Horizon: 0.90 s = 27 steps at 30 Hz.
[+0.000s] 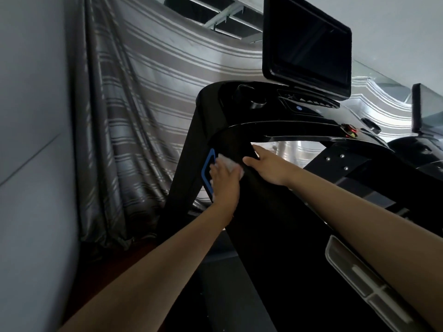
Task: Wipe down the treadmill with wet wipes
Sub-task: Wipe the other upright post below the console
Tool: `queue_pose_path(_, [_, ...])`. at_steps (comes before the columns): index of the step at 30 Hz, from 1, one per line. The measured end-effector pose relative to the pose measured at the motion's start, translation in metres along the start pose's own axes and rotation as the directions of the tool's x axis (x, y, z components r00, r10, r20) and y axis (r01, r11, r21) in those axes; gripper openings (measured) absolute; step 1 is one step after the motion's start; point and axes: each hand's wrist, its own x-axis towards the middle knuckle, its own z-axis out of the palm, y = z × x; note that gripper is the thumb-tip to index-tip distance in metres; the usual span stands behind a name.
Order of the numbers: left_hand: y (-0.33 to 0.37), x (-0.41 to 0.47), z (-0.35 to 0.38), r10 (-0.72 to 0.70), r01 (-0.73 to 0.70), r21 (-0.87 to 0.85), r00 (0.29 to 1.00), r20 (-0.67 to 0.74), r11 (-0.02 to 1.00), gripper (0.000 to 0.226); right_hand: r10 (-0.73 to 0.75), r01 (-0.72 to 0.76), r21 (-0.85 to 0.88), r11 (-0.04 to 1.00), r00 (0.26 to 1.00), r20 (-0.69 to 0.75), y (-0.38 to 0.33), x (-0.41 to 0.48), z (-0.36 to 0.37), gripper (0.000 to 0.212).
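Wiping step: the left hand (225,182) presses a white wet wipe (229,162) against the outer side of the black handrail (268,231) of the treadmill (184,168), close under the console (263,101).
Left hand state: laid over the wipe with the fingers fairly straight, pushing rather than clutching; the thumb is hidden.
Right hand state: the right hand (266,165) rests on top of the same rail, fingers stretched forward and thumb spread, grasping nothing that shows.
Wipe position: under the left palm, its white edges showing above and to the right of the fingers, just beside the blue-trimmed panel (208,171).
Key relation: the rail's long axis runs from the console down and back toward the person. Both hands are at its far upper end, the left on the outer face and the right just beside it on top.
Next move, as a judgement: most of the rail lies nearer the body, so the stroke probably pulls back along that axis; the left hand already has the wipe and is best placed.
Possible snag: the right hand lies near the top face and may need to lift clear.
Out of reach for now: the screen (306,44), well above and to the right.
Backdrop: a striped curtain (134,116).
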Motion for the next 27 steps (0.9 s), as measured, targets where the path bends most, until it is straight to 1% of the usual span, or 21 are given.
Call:
queue_pose_path(1, [0.011,0.002,-0.001,0.048,-0.048,0.018,0.999,0.010,0.999,0.059,-0.004,0.004,0.006,1.000,1.000,-0.001,0.001,0.000,0.000,0.043])
queue_pose_path(3, [0.030,0.006,-0.001,0.144,-0.152,0.132,0.987,0.066,0.980,0.054,0.016,-0.016,0.033,0.999,1.000,-0.002,0.001,-0.001,0.000,0.041])
queue_pose_path(4, [0.037,0.006,0.000,0.205,-0.226,0.213,0.972,0.115,0.951,0.052,0.026,-0.026,0.052,0.998,1.000,-0.007,0.001,-0.001,0.000,0.040])
queue_pose_path(6, [0.048,0.010,-0.001,0.213,-0.279,0.365,0.954,0.210,0.888,0.050,0.052,-0.051,0.114,0.992,0.999,-0.006,0.002,-0.001,0.000,0.040])
queue_pose_path(7, [0.049,0.012,-0.001,0.203,-0.280,0.394,0.952,0.227,0.875,0.049,0.070,-0.071,0.175,0.982,0.997,0.009,0.003,-0.001,-0.001,0.038])
queue_pose_path(9, [0.046,0.014,-0.002,0.254,-0.328,0.441,0.942,0.221,0.835,0.050,0.106,-0.108,0.280,0.954,0.994,0.023,0.008,-0.002,-0.003,0.031])
queue_pose_path(10, [0.046,0.015,-0.003,0.286,-0.381,0.514,0.923,0.256,0.769,0.051,0.139,-0.151,0.332,0.931,0.988,0.062,0.012,-0.004,-0.005,0.023])
queue_pose_path(12, [0.042,0.022,-0.005,0.277,-0.441,0.655,0.897,0.344,0.614,0.052,0.217,-0.261,0.452,0.853,0.965,0.148,0.018,-0.009,-0.010,0.022])
queue_pose_path(13, [0.043,0.025,-0.007,0.272,-0.466,0.670,0.884,0.380,0.578,0.053,0.249,-0.314,0.500,0.807,0.949,0.194,0.020,-0.010,-0.013,0.024])
queue_pose_path(14, [0.045,0.029,-0.008,0.268,-0.491,0.676,0.870,0.414,0.550,0.057,0.274,-0.349,0.507,0.788,0.936,0.220,0.022,-0.010,-0.015,0.025])
queue_pose_path(16, [0.051,0.033,-0.012,0.265,-0.515,0.645,0.853,0.449,0.564,0.073,0.291,-0.373,0.512,0.774,0.927,0.235,0.022,-0.009,-0.017,0.024])
queue_pose_path(18, [0.054,0.036,-0.013,0.265,-0.518,0.647,0.852,0.452,0.560,0.078,0.296,-0.374,0.506,0.777,0.927,0.229,0.019,-0.010,-0.016,0.026])
queue_pose_path(20, [0.056,0.044,-0.015,0.261,-0.508,0.678,0.859,0.440,0.531,0.074,0.299,-0.376,0.493,0.785,0.926,0.229,0.017,-0.012,-0.017,0.031])
queue_pose_path(22, [0.056,0.052,-0.017,0.237,-0.490,0.711,0.870,0.432,0.505,0.063,0.294,-0.382,0.465,0.799,0.922,0.251,0.014,-0.018,-0.019,0.034])
queue_pose_path(24, [0.056,0.056,-0.016,0.220,-0.506,0.731,0.861,0.458,0.459,0.050,0.295,-0.388,0.422,0.819,0.916,0.270,0.012,-0.025,-0.023,0.033])
queue_pose_path(26, [0.056,0.053,-0.014,0.224,-0.502,0.722,0.863,0.453,0.475,0.046,0.306,-0.391,0.362,0.846,0.913,0.270,0.008,-0.036,-0.024,0.032])
queue_pose_path(27, [0.056,0.049,-0.013,0.236,-0.489,0.704,0.871,0.432,0.515,0.046,0.318,-0.396,0.329,0.858,0.910,0.266,0.006,-0.043,-0.023,0.035])
